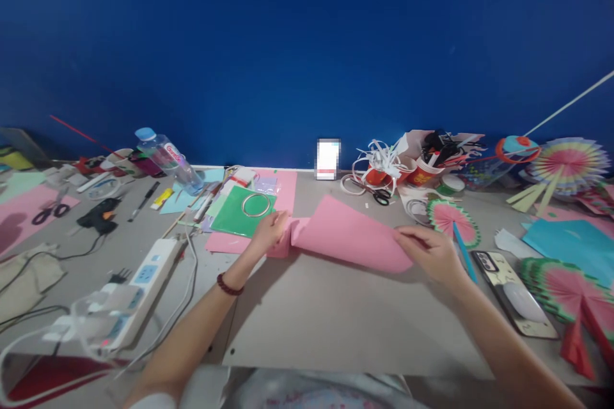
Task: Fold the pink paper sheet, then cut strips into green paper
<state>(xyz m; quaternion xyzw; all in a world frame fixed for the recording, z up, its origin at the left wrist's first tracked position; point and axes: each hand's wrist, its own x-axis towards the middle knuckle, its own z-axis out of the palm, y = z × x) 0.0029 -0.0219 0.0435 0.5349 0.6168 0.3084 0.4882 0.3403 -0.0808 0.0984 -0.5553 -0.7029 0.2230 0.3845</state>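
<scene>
A sheet of pink paper is held up over the table between my two hands, its long body curving and its lower edge lifted off the surface. My left hand is closed on the narrow left end, where the paper looks folded; part of that end is hidden by the fingers. At the sheet's right edge, my right hand pinches a corner between thumb and fingers. Beside my left hand lie a green packet and a silver ring, with more pink paper under them.
To the left are a power strip with cables, a glue gun, scissors and a tilted plastic bottle. On the right are a phone, watermelon-coloured paper fans and cups of tools. A blue wall stands behind.
</scene>
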